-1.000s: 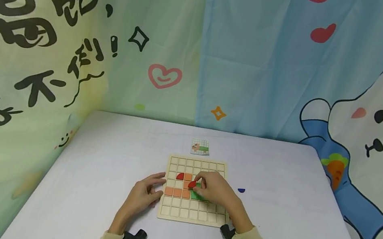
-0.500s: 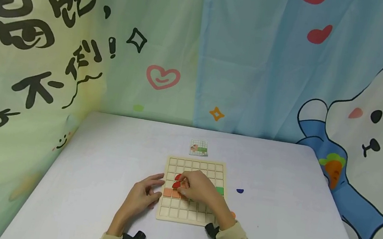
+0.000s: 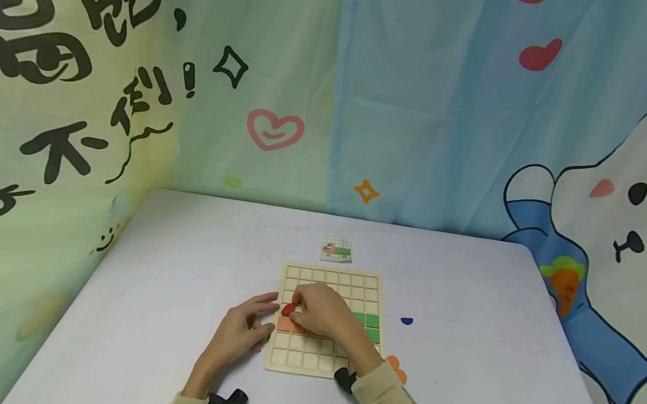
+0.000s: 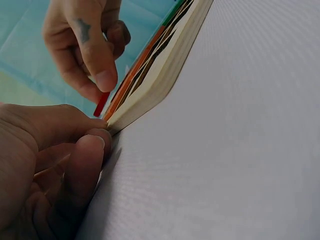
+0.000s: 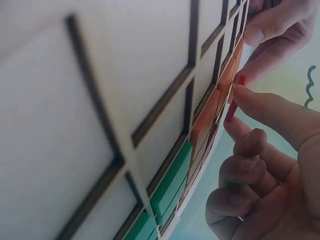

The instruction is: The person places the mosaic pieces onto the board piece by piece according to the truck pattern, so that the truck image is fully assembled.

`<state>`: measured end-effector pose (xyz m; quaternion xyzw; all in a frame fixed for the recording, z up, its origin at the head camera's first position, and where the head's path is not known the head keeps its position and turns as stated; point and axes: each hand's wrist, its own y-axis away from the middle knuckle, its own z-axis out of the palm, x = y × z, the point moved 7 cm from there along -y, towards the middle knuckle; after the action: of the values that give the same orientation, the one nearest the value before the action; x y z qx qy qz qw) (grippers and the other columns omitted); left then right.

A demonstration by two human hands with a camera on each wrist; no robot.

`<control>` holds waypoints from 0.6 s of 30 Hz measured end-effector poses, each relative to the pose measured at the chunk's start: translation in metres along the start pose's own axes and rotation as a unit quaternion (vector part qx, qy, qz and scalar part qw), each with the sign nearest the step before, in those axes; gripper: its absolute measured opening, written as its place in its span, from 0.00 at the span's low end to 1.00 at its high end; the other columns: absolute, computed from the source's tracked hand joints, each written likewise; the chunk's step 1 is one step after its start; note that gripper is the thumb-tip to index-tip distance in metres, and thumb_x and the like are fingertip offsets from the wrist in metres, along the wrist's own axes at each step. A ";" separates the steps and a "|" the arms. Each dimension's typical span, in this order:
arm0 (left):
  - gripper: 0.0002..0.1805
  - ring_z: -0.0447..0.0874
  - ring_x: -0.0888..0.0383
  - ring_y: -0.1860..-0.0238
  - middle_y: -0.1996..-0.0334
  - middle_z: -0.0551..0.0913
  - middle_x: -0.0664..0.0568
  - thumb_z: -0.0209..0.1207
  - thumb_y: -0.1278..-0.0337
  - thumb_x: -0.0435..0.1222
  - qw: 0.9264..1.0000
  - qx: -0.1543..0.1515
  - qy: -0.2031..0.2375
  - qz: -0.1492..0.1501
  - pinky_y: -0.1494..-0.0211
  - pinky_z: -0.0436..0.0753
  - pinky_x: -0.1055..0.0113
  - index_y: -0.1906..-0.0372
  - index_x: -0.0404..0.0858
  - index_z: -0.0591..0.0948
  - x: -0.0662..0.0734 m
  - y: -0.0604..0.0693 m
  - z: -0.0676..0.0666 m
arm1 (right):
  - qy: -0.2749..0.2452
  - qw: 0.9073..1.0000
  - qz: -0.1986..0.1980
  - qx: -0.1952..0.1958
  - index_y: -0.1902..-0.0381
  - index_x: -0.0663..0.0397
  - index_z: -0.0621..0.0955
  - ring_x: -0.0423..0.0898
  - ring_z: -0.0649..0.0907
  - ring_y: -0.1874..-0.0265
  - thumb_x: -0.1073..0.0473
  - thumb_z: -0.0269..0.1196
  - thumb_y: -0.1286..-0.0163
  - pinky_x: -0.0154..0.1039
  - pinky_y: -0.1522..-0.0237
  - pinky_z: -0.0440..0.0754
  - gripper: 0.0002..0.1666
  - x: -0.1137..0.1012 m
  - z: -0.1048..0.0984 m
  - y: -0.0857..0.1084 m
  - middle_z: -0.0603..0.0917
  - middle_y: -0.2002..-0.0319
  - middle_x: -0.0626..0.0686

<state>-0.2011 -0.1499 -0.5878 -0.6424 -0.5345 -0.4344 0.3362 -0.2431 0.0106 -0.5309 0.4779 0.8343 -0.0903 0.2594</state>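
Note:
My right hand (image 3: 323, 309) is over the left part of a wooden grid board (image 3: 289, 359), pinching a small red quarter-round tile (image 3: 287, 309) between thumb and finger. In the right wrist view the red tile (image 5: 235, 99) is edge-on, just off the board. My left hand (image 3: 244, 327) rests at the board's left edge, its fingertips touching the side; in the left wrist view that hand (image 4: 60, 160) lies at the board's corner. Orange squares (image 3: 284, 324) sit in the grid below the tile, and green squares (image 3: 372, 321) at its right. My right hand hides the board's middle.
Behind the board lies a small pattern card (image 3: 336, 249). Right of the board are a dark blue half-round piece (image 3: 407, 321) and rounded orange pieces (image 3: 397, 368) by its edge. All lie on a white table (image 3: 493, 364), with a printed curtain (image 3: 436, 107) behind.
My right hand has carried the red tile leftward across the board to its left columns, uncovering green squares and the orange pieces at the right. The left hand has stayed at the edge.

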 end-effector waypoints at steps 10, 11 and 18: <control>0.22 0.77 0.64 0.84 0.26 0.79 0.52 0.66 0.36 0.28 1.000 -0.001 0.001 0.001 0.79 0.75 0.74 0.37 0.36 0.85 0.001 0.000 0.000 | -0.011 1.000 0.009 -0.007 0.54 0.57 0.88 0.39 0.73 0.80 0.58 0.72 0.31 0.32 0.75 0.70 0.11 -0.002 0.001 -0.001 0.79 0.77 0.45; 0.22 0.77 0.64 0.84 0.26 0.79 0.52 0.66 0.36 0.28 1.000 -0.001 0.001 0.002 0.79 0.75 0.74 0.37 0.36 0.85 0.001 0.000 0.000 | -0.010 1.000 0.008 -0.007 0.54 0.57 0.88 0.39 0.73 0.79 0.58 0.72 0.30 0.32 0.75 0.70 0.11 -0.002 0.001 -0.001 0.79 0.77 0.45; 0.22 0.76 0.66 0.84 0.26 0.78 0.47 0.66 0.36 0.27 1.000 0.000 0.007 0.016 0.80 0.75 0.74 0.37 0.33 0.85 0.002 0.000 0.000 | -0.004 1.000 -0.008 -0.008 0.53 0.57 0.88 0.38 0.73 0.78 0.58 0.71 0.30 0.32 0.73 0.72 0.11 -0.003 0.002 -0.001 0.81 0.75 0.45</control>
<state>-0.2009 -0.1490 -0.5862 -0.6476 -0.5218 -0.4337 0.3467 -0.2426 0.0069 -0.5307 0.4691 0.8377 -0.0879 0.2656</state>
